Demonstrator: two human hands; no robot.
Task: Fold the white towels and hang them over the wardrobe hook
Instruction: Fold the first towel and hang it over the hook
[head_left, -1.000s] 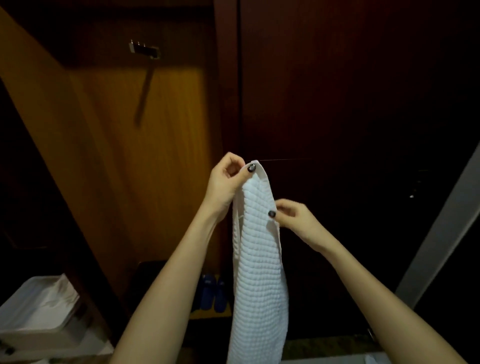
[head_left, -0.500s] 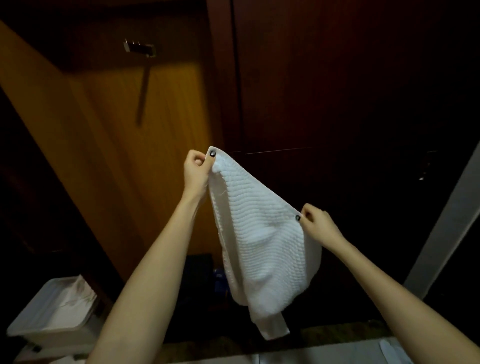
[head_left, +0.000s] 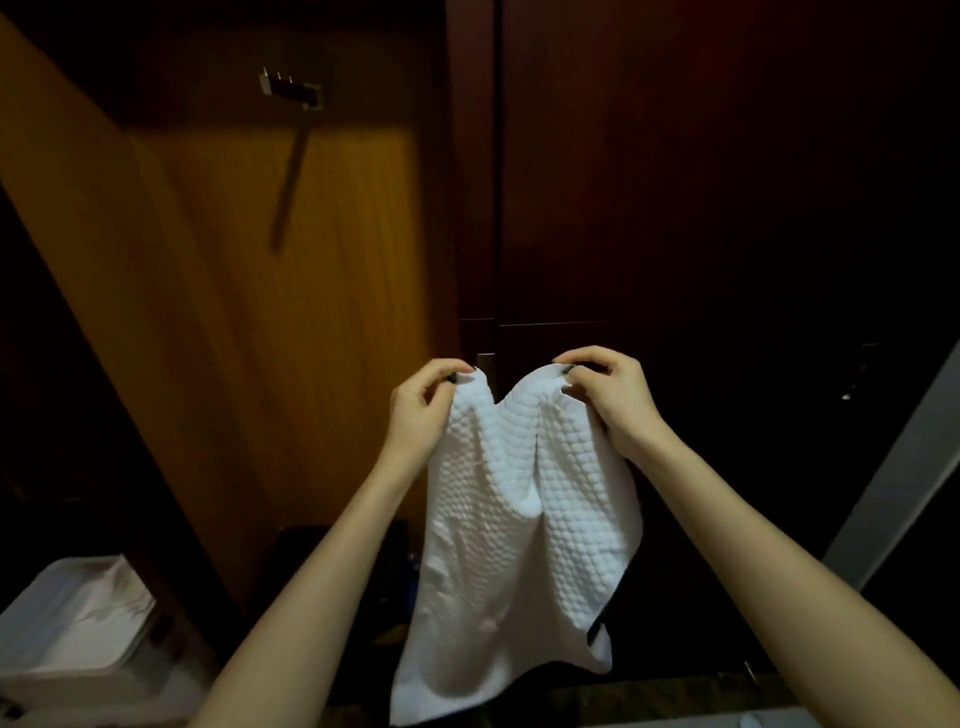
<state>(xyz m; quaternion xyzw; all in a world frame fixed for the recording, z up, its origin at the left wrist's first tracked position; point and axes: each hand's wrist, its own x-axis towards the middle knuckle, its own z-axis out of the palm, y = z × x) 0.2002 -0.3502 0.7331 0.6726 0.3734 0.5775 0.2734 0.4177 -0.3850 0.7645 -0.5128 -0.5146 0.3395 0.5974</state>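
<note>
The white towel (head_left: 514, 525) hangs in front of you, sagging at the middle; your left hand (head_left: 426, 410) pinches its upper left corner, your right hand (head_left: 608, 400) its upper right, forearms raised; the wardrobe hook (head_left: 291, 91) sits well above, up left.

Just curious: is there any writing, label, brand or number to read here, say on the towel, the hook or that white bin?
None can be read. The white waffle-textured towel, pinched at its top by the left hand and the right hand, shows no tag or print. The metal wardrobe hook, the orange-brown wooden panel and the white plastic bin bear no lettering. The dark right side is too dim to tell.
</note>
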